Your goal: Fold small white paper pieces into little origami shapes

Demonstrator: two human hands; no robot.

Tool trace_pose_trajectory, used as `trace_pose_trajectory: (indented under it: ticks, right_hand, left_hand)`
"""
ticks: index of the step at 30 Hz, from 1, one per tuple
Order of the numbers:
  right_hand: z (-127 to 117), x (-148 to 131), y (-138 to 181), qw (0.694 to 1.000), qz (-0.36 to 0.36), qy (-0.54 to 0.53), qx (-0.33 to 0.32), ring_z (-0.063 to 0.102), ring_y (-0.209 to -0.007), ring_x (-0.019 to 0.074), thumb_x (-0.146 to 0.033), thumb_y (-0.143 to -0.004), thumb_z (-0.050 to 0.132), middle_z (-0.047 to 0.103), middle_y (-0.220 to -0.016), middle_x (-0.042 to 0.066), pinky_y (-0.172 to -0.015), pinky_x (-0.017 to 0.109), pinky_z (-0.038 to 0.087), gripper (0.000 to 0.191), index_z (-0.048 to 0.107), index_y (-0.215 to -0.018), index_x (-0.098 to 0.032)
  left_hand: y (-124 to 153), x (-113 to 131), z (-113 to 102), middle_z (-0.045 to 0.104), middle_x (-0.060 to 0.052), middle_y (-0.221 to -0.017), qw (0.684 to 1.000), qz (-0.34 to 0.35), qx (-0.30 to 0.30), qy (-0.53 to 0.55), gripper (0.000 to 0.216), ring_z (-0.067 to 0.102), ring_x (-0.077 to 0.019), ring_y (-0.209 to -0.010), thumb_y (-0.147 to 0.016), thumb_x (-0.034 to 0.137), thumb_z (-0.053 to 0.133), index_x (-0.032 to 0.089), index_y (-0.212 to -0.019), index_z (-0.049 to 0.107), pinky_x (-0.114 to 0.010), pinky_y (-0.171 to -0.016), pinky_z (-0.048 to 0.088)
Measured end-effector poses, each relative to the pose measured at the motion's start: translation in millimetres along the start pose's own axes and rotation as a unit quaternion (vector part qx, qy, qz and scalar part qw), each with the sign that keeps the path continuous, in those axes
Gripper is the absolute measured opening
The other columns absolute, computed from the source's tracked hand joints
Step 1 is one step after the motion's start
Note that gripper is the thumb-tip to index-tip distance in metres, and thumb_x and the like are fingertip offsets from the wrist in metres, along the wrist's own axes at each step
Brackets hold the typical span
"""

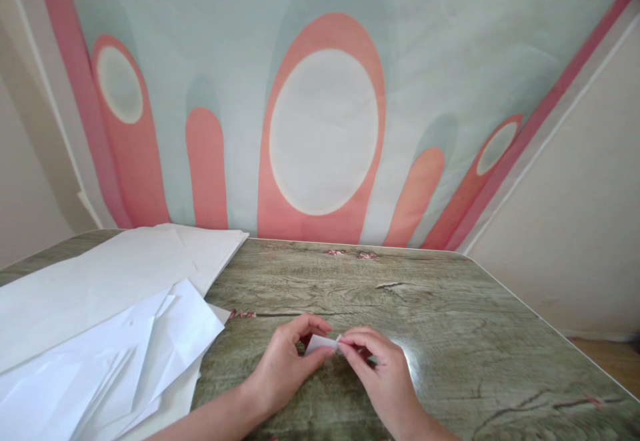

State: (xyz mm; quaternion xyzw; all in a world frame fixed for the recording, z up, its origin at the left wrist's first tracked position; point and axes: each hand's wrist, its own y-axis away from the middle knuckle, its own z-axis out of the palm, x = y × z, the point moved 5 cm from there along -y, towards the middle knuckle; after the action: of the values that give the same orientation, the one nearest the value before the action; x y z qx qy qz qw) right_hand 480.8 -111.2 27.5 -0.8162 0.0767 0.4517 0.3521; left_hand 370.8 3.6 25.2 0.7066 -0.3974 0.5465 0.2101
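Note:
A small folded piece of white paper (319, 343) is held up between my two hands over the table. My left hand (290, 355) has its thumb along the paper's near edge, with the index finger arched over behind it. At the paper's right end, my right hand (376, 359) pinches the tip between thumb and fingertips. Part of the paper is hidden by the left thumb and fingers, so its full shape does not show.
To the left lie large white sheets (125, 261) in a stack, with smaller loose and folded papers (183, 334) on top. The wood-patterned table (450, 314) reaches back to a printed backdrop (240, 61). Its right edge slants toward me.

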Motion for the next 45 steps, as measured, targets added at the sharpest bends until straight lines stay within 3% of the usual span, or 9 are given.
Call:
trace_pose_trajectory:
  ticks: [6, 12, 18, 24, 27, 31, 37, 45]
  right_hand:
    - [1.0, -2.1, 0.4, 1.000, -0.023, 0.000, 0.001, 0.066, -0.073, 0.0154, -0.017, -0.084, 0.059, 0.070, -0.084, 0.004, -0.064, 0.022, 0.050, 0.012, 0.070, -0.085, -0.021]
    - [2.8, -1.5, -0.9, 1.000, 0.010, 0.016, -0.023, 0.064, -0.072, 0.0169, -0.023, -0.086, 0.058, 0.069, -0.082, 0.004, -0.061, 0.024, 0.049, 0.012, 0.069, -0.082, -0.020]
    - [6.5, -0.4, 2.2, 0.997, 0.039, 0.036, -0.061, 0.060, -0.071, 0.0161, -0.026, -0.089, 0.053, 0.063, -0.079, 0.003, -0.063, 0.024, 0.045, 0.015, 0.062, -0.079, -0.020]
    - [7.8, -6.7, 1.9, 0.994, 0.025, 0.063, -0.091, 0.054, -0.068, 0.0147, -0.024, -0.092, 0.046, 0.054, -0.074, 0.001, -0.063, 0.024, 0.040, 0.017, 0.053, -0.077, -0.020]
    - [6.0, -3.7, 0.3, 0.994, 0.033, 0.060, -0.082, 0.052, -0.066, 0.0144, -0.026, -0.092, 0.045, 0.053, -0.073, 0.000, -0.061, 0.024, 0.039, 0.018, 0.051, -0.076, -0.020]
    - [1.8, 13.0, -0.4, 0.994, 0.096, 0.035, -0.048, 0.053, -0.064, 0.0147, -0.033, -0.092, 0.045, 0.055, -0.070, 0.000, -0.057, 0.023, 0.039, 0.021, 0.052, -0.077, -0.020]
    - [1.5, 32.3, 0.8, 0.984, 0.172, -0.026, -0.031, 0.058, -0.065, 0.0167, -0.044, -0.090, 0.046, 0.058, -0.070, 0.001, -0.056, 0.023, 0.044, 0.027, 0.054, -0.082, -0.019]
    - [2.6, 31.2, 2.0, 0.982, 0.180, -0.042, -0.027, 0.056, -0.061, 0.0161, -0.045, -0.088, 0.049, 0.057, -0.066, 0.001, -0.053, 0.023, 0.044, 0.028, 0.055, -0.081, -0.019]
  left_hand:
    - [0.2, -1.7, 0.7, 0.065, 0.000, -0.080, 1.000, 0.006, -0.002, -0.002, 0.018, 0.058, -0.0167, -0.070, -0.072, 0.021, 0.064, 0.019, -0.090, 0.060, -0.025, -0.065, 0.044]
    - [2.7, 5.6, -2.3, 0.067, 0.000, -0.080, 0.999, 0.024, 0.018, -0.043, 0.013, 0.061, -0.0179, -0.075, -0.072, 0.020, 0.064, 0.020, -0.084, 0.063, -0.026, -0.069, 0.045]
    - [5.2, 9.3, -3.4, 0.067, 0.003, -0.074, 0.996, 0.038, 0.028, -0.081, 0.009, 0.061, -0.0163, -0.070, -0.072, 0.017, 0.063, 0.021, -0.080, 0.063, -0.025, -0.067, 0.045]
    - [5.8, 8.4, -1.9, 0.067, 0.002, -0.075, 0.995, 0.048, 0.022, -0.084, 0.008, 0.061, -0.0162, -0.070, -0.073, 0.017, 0.064, 0.021, -0.080, 0.063, -0.025, -0.067, 0.045]
    - [4.1, 6.7, -2.6, 0.068, 0.000, -0.084, 0.996, 0.055, 0.040, -0.057, 0.021, 0.062, -0.0174, -0.077, -0.071, 0.018, 0.066, 0.021, -0.091, 0.060, -0.027, -0.073, 0.047]
    - [-1.2, 3.4, -8.2, 0.066, -0.004, -0.096, 0.995, 0.062, 0.083, -0.002, 0.037, 0.061, -0.0201, -0.088, -0.068, 0.021, 0.069, 0.021, -0.102, 0.054, -0.032, -0.080, 0.048]
    - [-7.3, -1.2, -11.8, 0.066, -0.004, -0.084, 0.997, 0.020, 0.070, 0.019, 0.021, 0.061, -0.0183, -0.075, -0.080, 0.031, 0.059, 0.017, -0.095, 0.058, -0.029, -0.070, 0.048]
    - [-6.5, 2.8, -8.3, 0.063, -0.001, -0.069, 0.997, 0.017, 0.025, 0.066, 0.033, 0.056, -0.0148, -0.062, -0.089, 0.045, 0.048, 0.016, -0.081, 0.062, -0.024, -0.061, 0.044]
